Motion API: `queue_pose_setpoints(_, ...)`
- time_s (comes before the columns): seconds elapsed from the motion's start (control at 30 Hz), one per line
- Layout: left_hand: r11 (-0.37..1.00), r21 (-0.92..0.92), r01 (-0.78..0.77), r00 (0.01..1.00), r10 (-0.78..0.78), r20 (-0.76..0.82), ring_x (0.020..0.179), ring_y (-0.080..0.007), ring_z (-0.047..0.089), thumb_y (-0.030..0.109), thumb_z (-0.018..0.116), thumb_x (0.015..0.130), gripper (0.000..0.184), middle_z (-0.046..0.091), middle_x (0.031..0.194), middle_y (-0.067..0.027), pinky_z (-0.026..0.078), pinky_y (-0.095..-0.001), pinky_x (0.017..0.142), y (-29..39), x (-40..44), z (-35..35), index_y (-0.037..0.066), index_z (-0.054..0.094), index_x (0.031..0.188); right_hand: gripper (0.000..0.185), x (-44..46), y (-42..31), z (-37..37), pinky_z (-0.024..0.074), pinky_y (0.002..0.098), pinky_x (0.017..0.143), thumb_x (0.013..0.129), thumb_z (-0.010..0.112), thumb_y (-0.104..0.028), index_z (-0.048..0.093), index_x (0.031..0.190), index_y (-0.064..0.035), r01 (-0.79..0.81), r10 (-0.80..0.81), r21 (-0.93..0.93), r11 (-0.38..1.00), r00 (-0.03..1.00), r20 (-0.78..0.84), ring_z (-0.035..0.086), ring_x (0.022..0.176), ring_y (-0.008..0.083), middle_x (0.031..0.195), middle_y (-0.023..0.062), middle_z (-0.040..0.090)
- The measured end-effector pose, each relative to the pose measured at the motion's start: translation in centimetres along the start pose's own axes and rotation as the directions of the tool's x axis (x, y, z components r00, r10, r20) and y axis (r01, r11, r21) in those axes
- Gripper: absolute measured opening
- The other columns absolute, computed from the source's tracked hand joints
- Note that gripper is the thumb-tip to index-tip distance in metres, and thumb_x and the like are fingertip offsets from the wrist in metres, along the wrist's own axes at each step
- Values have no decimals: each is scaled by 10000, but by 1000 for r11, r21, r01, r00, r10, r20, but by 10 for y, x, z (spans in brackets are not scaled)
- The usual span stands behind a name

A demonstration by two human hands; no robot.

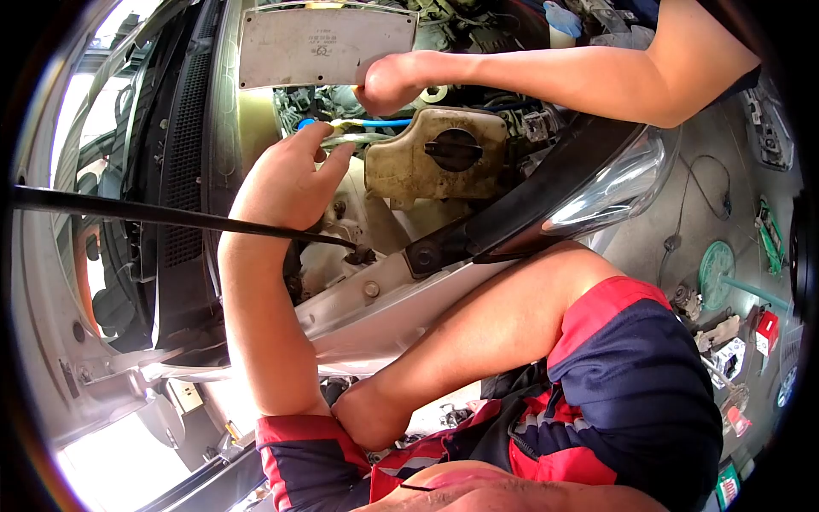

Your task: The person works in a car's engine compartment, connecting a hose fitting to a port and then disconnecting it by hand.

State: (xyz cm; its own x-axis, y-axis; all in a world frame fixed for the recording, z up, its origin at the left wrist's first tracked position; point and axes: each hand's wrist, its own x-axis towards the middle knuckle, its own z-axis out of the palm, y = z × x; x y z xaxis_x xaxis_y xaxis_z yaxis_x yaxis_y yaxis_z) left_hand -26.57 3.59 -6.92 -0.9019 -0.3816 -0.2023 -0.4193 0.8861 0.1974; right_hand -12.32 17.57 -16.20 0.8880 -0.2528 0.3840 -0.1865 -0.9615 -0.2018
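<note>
My left hand (286,175) reaches over the engine bay beside a blue cap (306,124) and a blue hose (388,123). Its thumb is apart from the fingers, and nothing shows between them; some fingertips are hidden. My right hand (368,418) is bent down close to my left forearm, its fingers out of sight. A stained, yellowed reservoir with a black cap (453,151) lies to the right of my left hand. Above, a co-worker's closed hand (391,83) touches the lower edge of a grey metal plate (324,49).
A black rod (171,212) crosses over my left wrist. The headlight (610,192) and fender edge (375,294) lie between me and the engine. A co-worker's arm (563,75) spans the top right. Cables, a green round object (717,271) and boxes sit on the floor.
</note>
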Motion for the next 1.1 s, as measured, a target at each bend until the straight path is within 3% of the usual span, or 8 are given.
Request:
queue_pose_setpoints(0.77,1000,18,-1,1000,1,-8,1002,-440,636,374,575,955,477,678,1029,-279,495,-477,880,1,0,0,-35,610,1197,136,3,1,8,558,424,677,781,691,-216,766,697,-139,-12,14,30,999,998,-63,716,712,284,745,73,736)
queue_pose_setpoints(1.1,1000,22,-3,1000,3,-11,1016,-438,634,371,574,954,477,678,1040,-278,493,-477,887,1,0,0,-31,611,1206,147,3,0,6,557,419,736,794,675,-195,778,747,-101,-20,22,54,998,999,-33,722,773,282,767,73,740)
